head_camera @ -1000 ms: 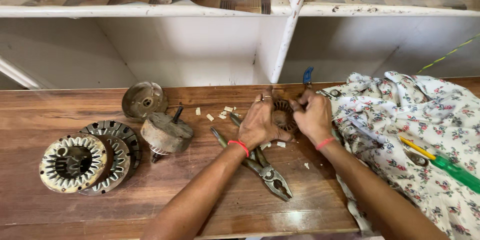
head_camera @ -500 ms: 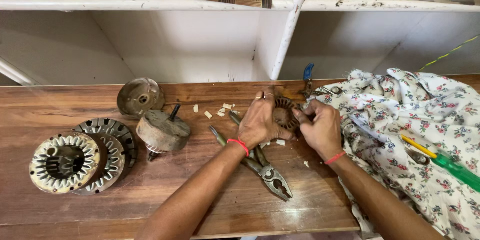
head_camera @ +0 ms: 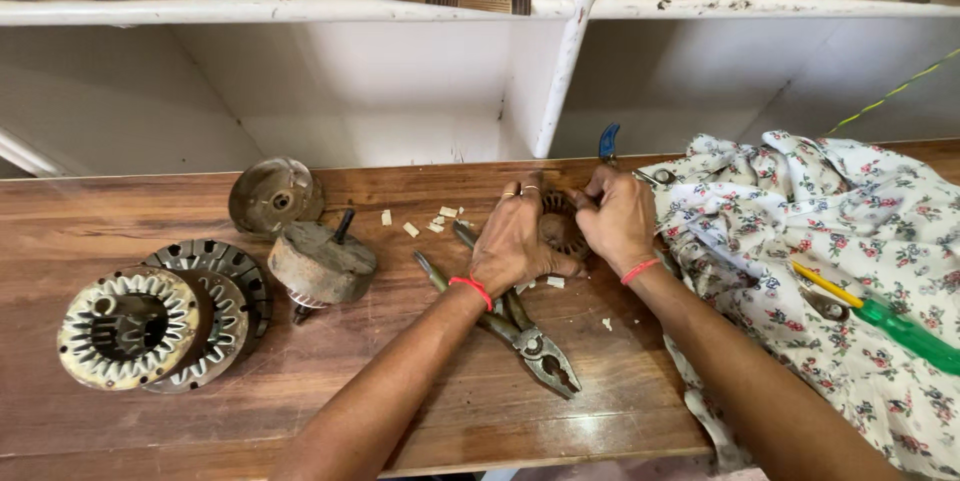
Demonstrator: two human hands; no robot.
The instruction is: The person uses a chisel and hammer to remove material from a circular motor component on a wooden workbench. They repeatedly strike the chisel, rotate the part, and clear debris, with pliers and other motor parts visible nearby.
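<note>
Here, left hand (head_camera: 515,241) and right hand (head_camera: 620,216) both close around a rusty slotted core (head_camera: 560,226) (pliers (head_camera: 520,331) lie just beside) on the wooden bench (head_camera: 150,421).

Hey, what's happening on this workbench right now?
A person's left hand and right hand together grip a small round toothed metal part on the wooden bench. Pliers lie under the left wrist. Stacked motor cores and a rusty housing sit left; a green-handled screwdriver rests on floral cloth.

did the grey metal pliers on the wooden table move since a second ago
No. The grey metal pliers lie as before, jaws toward the near edge of the wooden table, handles under the left hand.
</note>
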